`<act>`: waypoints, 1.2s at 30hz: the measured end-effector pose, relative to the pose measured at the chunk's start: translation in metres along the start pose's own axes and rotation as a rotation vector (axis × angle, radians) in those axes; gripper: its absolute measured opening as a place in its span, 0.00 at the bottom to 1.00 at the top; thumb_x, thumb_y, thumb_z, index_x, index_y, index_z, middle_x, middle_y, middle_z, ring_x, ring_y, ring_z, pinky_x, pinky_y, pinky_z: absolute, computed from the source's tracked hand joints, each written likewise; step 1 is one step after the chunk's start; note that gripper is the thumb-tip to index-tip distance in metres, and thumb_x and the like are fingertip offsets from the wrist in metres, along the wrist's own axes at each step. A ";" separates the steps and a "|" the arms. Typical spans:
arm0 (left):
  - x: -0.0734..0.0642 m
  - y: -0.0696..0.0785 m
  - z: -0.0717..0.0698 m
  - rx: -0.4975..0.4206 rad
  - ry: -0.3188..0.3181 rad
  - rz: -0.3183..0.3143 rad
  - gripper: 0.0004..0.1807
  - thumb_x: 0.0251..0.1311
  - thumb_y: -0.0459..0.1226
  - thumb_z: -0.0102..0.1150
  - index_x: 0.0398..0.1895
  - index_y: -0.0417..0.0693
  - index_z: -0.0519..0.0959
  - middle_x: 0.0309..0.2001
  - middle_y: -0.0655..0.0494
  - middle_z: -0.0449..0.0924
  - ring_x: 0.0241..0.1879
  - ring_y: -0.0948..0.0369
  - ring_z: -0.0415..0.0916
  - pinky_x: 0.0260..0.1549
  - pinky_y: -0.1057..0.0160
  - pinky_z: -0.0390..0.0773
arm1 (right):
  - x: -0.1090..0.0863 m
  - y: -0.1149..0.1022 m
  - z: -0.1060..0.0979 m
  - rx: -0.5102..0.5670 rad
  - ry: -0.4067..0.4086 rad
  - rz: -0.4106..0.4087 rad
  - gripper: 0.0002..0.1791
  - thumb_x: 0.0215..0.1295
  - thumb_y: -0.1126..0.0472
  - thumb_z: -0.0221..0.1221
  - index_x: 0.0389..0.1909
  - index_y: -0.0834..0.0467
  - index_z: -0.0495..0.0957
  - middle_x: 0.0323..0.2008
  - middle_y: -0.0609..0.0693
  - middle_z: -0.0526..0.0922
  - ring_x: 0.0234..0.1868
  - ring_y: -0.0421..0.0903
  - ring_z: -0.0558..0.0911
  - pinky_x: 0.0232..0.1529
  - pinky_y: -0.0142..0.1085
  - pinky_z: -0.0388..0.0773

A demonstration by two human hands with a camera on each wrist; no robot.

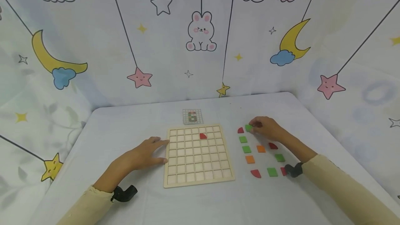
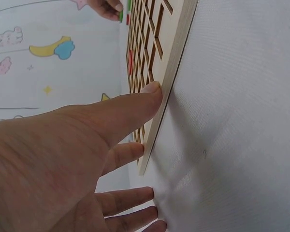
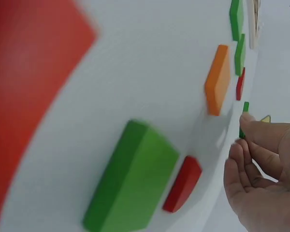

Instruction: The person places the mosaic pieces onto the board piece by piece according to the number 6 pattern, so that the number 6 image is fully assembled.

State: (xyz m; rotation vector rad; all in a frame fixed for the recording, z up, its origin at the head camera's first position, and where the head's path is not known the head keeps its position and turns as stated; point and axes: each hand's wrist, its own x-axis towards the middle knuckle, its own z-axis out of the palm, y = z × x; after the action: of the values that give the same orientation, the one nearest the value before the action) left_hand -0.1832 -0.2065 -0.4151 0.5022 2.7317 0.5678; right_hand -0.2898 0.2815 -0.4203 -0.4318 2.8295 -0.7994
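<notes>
A wooden grid board [image 1: 200, 156] lies mid-table, with one red quarter-circle tile [image 1: 203, 136] in a cell near its top. My left hand [image 1: 147, 153] rests at the board's left edge; in the left wrist view the thumb and a finger touch the rim, the fingers fairly straight. To the right of the board, my right hand [image 1: 267, 127] pinches a green square tile [image 1: 248, 127] between thumb and fingers. The right wrist view shows this green tile [image 3: 244, 121] edge-on at the fingertips. Just left of it lies another red quarter-circle tile [image 1: 240, 130].
Loose tiles lie right of the board: green squares [image 1: 272, 172], orange squares [image 1: 260, 149] and red rounded pieces [image 1: 256, 173], several in all. Behind the board is a small gridded pattern card [image 1: 192, 116]. A patterned cloth [image 1: 175, 55] hangs behind the white table.
</notes>
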 end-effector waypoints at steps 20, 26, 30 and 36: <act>-0.001 -0.004 0.002 -0.024 0.001 -0.014 0.41 0.69 0.54 0.68 0.81 0.51 0.66 0.78 0.31 0.58 0.77 0.33 0.58 0.69 0.31 0.66 | 0.021 -0.097 0.042 0.048 -0.028 -0.119 0.15 0.73 0.61 0.65 0.55 0.63 0.84 0.51 0.56 0.85 0.55 0.53 0.82 0.59 0.50 0.81; 0.000 -0.003 0.003 -0.013 0.000 -0.012 0.41 0.69 0.54 0.68 0.81 0.51 0.66 0.78 0.31 0.58 0.77 0.33 0.59 0.69 0.31 0.67 | 0.028 -0.120 0.060 0.061 -0.049 -0.148 0.14 0.72 0.64 0.63 0.54 0.63 0.84 0.50 0.54 0.84 0.55 0.52 0.82 0.60 0.47 0.81; 0.001 -0.004 0.002 -0.010 0.002 -0.003 0.41 0.69 0.54 0.68 0.80 0.51 0.66 0.78 0.30 0.58 0.76 0.32 0.59 0.69 0.30 0.67 | 0.033 -0.136 0.070 0.076 -0.065 -0.196 0.13 0.72 0.66 0.63 0.53 0.66 0.84 0.49 0.57 0.84 0.54 0.53 0.82 0.59 0.47 0.81; 0.003 -0.006 0.003 -0.006 0.008 0.001 0.41 0.69 0.54 0.67 0.81 0.52 0.66 0.78 0.32 0.58 0.77 0.33 0.59 0.69 0.30 0.67 | 0.040 -0.153 0.083 0.040 -0.087 -0.250 0.11 0.72 0.64 0.66 0.49 0.66 0.85 0.47 0.57 0.82 0.51 0.53 0.82 0.57 0.47 0.82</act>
State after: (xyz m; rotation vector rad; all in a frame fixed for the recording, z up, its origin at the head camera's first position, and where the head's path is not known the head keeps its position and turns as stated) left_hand -0.1861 -0.2096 -0.4205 0.5004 2.7369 0.5786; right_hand -0.2724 0.1035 -0.4120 -0.8053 2.7075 -0.8561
